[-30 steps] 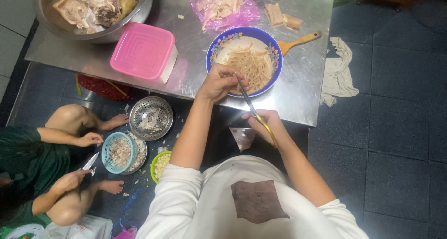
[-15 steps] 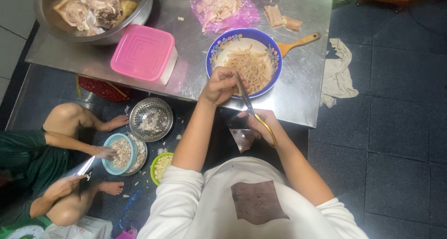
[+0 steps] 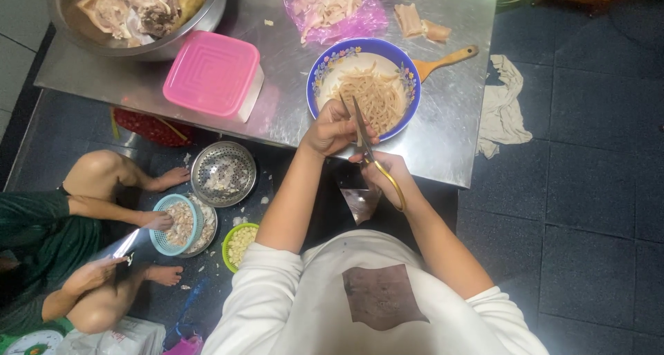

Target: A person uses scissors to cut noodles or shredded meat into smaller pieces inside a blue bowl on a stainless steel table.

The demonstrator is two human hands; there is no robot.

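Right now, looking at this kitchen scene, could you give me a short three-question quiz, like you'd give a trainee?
1. True or false: the right hand holds scissors.
2. Multiple choice: the blue-rimmed bowl of pale strips stands on A) the floor, B) the steel table, C) the pink box.
3. Short answer: what is the left hand doing?

Key
1. True; the blades point up over the bowl.
2. B.
3. It is closed at the bowl's near rim, beside the blades; what it grips cannot be made out.
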